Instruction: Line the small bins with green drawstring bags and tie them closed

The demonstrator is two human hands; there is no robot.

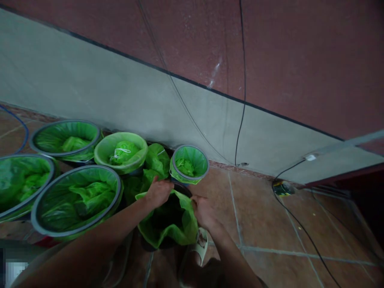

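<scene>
A dark bin point(168, 218) stands on the tiled floor right below me, with a green plastic bag point(180, 228) draped over its rim. My left hand point(158, 192) is closed on the bag's edge at the far left side of the rim. My right hand point(204, 211) pinches the bag's edge at the right side of the rim. The bag hangs loose and crumpled over the near side of the bin. The bin's inside looks dark.
Several bins lined with green bags stand along the grey wall: a small one point(189, 163) just behind my hands, a pale green one point(121, 152), and larger grey-rimmed ones point(76, 200) to the left. Black cables point(300, 228) cross the floor at right. A slipper point(201, 244) shows below.
</scene>
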